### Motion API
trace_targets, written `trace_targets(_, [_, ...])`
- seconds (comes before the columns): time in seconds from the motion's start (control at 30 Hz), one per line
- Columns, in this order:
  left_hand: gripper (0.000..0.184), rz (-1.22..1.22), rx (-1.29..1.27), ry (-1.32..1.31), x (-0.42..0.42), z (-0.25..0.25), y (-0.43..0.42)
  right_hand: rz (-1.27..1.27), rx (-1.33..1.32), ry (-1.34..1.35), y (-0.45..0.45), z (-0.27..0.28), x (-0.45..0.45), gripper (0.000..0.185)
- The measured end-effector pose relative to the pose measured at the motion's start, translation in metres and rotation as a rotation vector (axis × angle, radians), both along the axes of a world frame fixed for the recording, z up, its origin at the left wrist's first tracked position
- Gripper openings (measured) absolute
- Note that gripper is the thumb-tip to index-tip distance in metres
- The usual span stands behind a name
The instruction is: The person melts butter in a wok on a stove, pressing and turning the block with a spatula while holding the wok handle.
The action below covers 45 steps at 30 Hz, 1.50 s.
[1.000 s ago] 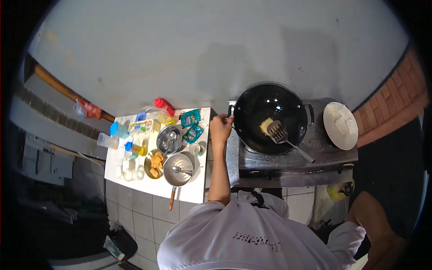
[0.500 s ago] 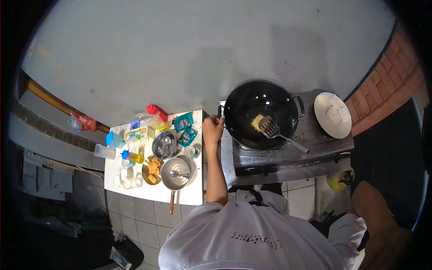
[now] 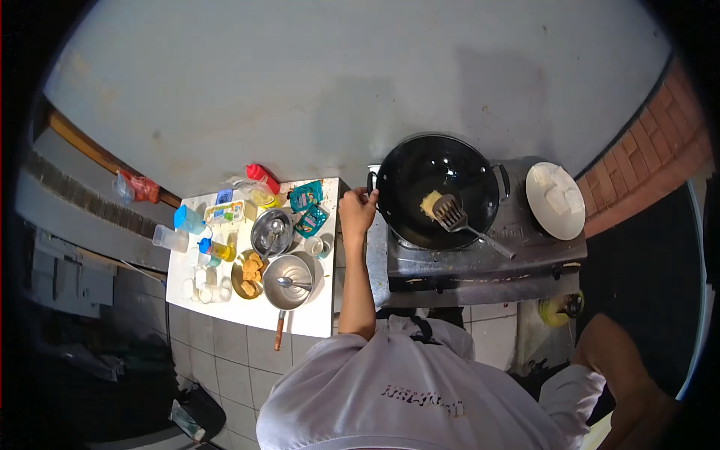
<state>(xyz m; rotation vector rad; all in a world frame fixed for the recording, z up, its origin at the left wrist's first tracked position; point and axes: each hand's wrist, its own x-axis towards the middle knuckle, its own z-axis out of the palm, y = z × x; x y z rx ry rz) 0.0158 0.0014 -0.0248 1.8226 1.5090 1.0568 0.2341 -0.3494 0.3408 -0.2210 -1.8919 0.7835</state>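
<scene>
Wok (image 3: pixel 441 176) just R of L hand (image 3: pixel 358 211)

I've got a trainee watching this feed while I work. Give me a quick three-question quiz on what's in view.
1. True or false: the slotted spatula rests in the wok, with no hand on it.
2. Where is the plate of white pieces?
A) Left of the wok
B) Right of the wok
C) Inside the wok
3. Fill in the blank: the left hand is at the wok's ____ handle.

Key: 1. True; 2. B; 3. left
</scene>
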Motion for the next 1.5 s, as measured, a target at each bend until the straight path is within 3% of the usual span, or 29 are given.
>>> trace_targets(0.8, [0.033, 0.029, -0.001, 0.004, -0.003, -0.013, 0.007, 0.030, 0.041, 0.013, 0.029, -0.007, -0.001, 0.041])
trace_targets(0.87, [0.033, -0.053, -0.116, 0.001, -0.005, 0.005, 0.003, 0.026, 0.044, 0.011, 0.030, -0.004, -0.005, 0.041])
trace_targets(1.03, [0.033, -0.030, -0.058, 0.000, -0.003, 0.006, 0.002, 0.034, 0.054, 0.007, 0.030, -0.004, -0.014, 0.041])
trace_targets(1.2, [0.034, -0.002, -0.041, -0.015, -0.003, -0.007, 0.004, 0.151, 0.101, 0.020, 0.052, -0.013, -0.015, 0.041])
trace_targets(1.27, [0.036, -0.003, -0.045, -0.012, -0.004, -0.005, 0.003, 0.361, 0.007, -0.036, 0.053, -0.005, -0.013, 0.041])
trace_targets(1.33, [0.036, 0.010, -0.050, -0.006, -0.005, -0.002, 0.003, -0.116, 0.076, -0.105, 0.025, -0.003, -0.018, 0.041])
trace_targets(1.37, [0.036, 0.014, -0.062, 0.001, -0.004, -0.001, 0.001, -0.121, 0.077, -0.106, 0.002, 0.003, -0.024, 0.041])
trace_targets(1.4, [0.036, 0.007, -0.062, -0.002, -0.003, 0.000, -0.001, -0.557, -0.252, -0.215, -0.025, 0.011, -0.033, 0.044])
trace_targets(1.47, [0.036, -0.002, -0.024, -0.009, -0.004, 0.005, -0.003, -0.995, -0.581, -0.324, -0.020, -0.015, -0.033, 0.047])
trace_targets(1.5, [0.036, 0.002, -0.035, -0.016, -0.004, 0.008, -0.005, -1.196, -0.058, -0.089, 0.016, -0.073, -0.023, 0.050])
